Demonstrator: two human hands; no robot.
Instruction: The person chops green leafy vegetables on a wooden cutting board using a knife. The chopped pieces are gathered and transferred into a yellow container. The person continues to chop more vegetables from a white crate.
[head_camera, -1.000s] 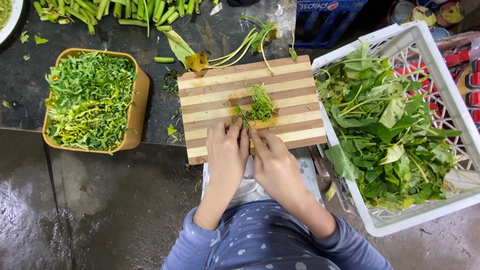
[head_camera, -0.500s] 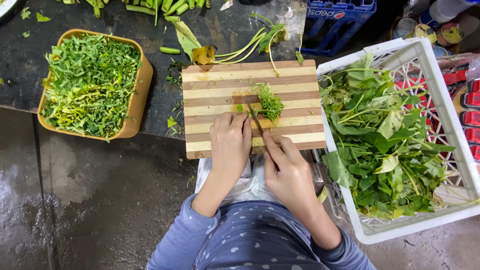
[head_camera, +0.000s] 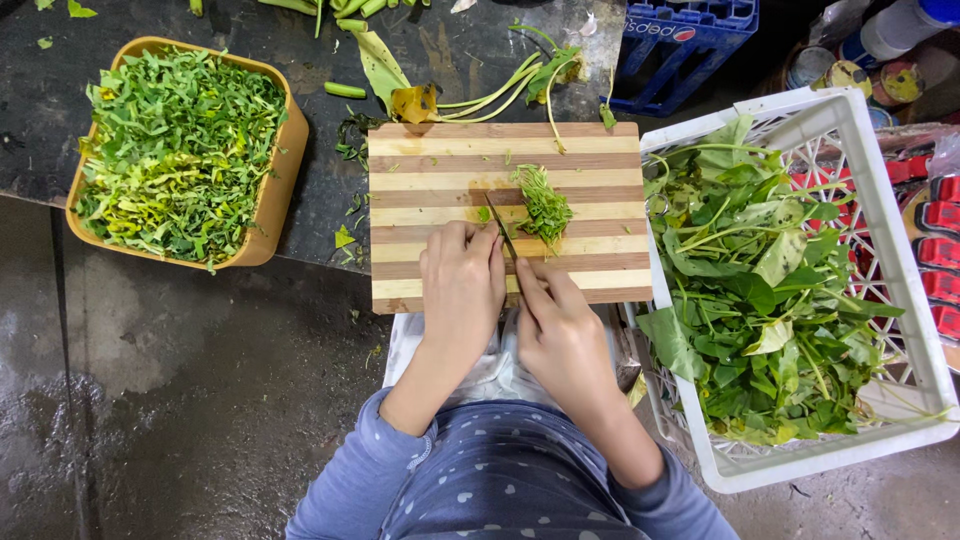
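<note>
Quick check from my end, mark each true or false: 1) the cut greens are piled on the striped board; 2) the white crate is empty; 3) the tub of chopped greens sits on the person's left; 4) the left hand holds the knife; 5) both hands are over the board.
1) True: a small pile of chopped green leaves lies on the striped wooden cutting board.
2) False: the white plastic lattice crate holds whole leafy greens.
3) True: the tan rectangular tub of shredded greens is on the left.
4) False: the dark thin knife blade comes from the right hand; the left hand lies flat beside it.
5) True.
</note>
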